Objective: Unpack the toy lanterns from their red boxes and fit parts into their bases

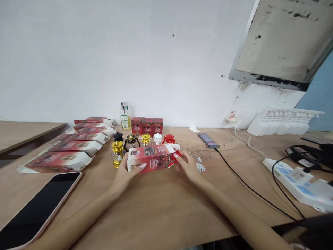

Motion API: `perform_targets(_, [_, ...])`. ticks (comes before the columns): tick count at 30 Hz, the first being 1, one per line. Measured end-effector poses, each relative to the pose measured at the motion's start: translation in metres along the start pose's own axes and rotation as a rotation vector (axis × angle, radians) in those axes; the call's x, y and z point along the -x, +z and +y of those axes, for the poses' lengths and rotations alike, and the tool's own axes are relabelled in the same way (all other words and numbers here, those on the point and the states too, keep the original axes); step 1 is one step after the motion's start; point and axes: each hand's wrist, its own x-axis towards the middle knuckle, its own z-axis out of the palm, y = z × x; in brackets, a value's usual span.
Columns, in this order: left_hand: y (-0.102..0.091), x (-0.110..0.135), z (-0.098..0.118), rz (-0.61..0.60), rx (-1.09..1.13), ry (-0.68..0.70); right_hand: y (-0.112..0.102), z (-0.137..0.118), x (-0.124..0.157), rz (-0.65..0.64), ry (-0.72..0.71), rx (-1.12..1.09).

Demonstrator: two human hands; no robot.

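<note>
My left hand [128, 172] grips the left end of a red printed carton [151, 158] that lies on its side on the wooden table [161, 201]. My right hand [187, 166] is at the carton's open right end, fingers closed on a small red lantern [177, 153] that sits partly inside the flap. Behind the carton stands a row of small toy lanterns: gold [117, 148], black [118, 136], another gold [145, 139], white [157, 138] and red [169, 139].
Several flat red cartons [65, 152] lie in a row at left. A phone [36, 208] lies at near left. Three upright red boxes [147, 125] and a bottle [125, 117] stand by the wall. Small metal hooks [199, 153], a black cable [244, 184] and a power strip [296, 184] are at right.
</note>
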Motion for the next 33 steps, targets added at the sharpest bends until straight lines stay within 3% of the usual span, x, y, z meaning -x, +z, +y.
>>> perform_targets(7, [0.001,0.000,0.001,-0.013,-0.019,0.006,0.003,-0.003,-0.003,0.064,0.061,-0.185])
perform_targets(14, [-0.002,-0.003,0.001,0.088,0.006,0.036,-0.010,-0.007,-0.013,0.427,0.016,-0.393])
perform_targets(21, [-0.003,0.001,0.014,0.072,-0.025,0.118,-0.019,-0.007,-0.019,0.633,0.011,-0.463])
perform_targets(26, [-0.002,0.003,0.022,0.114,-0.062,0.206,-0.017,-0.003,-0.020,0.587,-0.013,-0.460])
perform_targets(33, [-0.005,0.003,0.016,0.317,-0.070,0.244,-0.009,0.017,-0.018,0.288,-0.093,-0.343])
